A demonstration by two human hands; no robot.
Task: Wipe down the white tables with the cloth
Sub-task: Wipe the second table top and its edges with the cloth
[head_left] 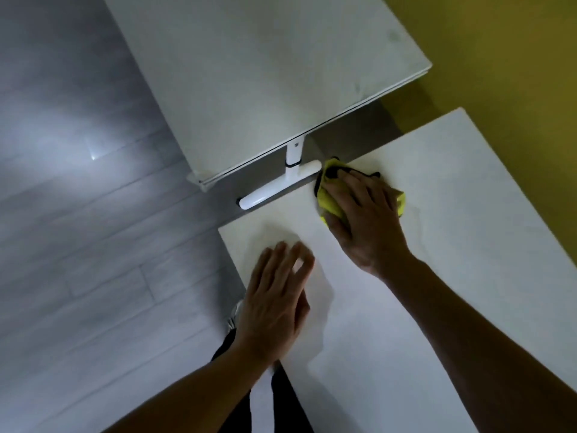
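With our right hand [365, 210] pressed flat on the yellow microfibre cloth [331, 201] at the near white bench's [452, 245] eleven-o'clock edge and our left hand [274, 304] spread beside it, we risk pushing the cloth off.

Floor [78, 245]: grey wood-look planks, with a bright glare patch at left. Wall [515, 73]: yellow-olive, along the right side, dim. White T-shaped foot [281, 189] and post stand on the floor under the far tabletop's near edge; overall light is low and cool.
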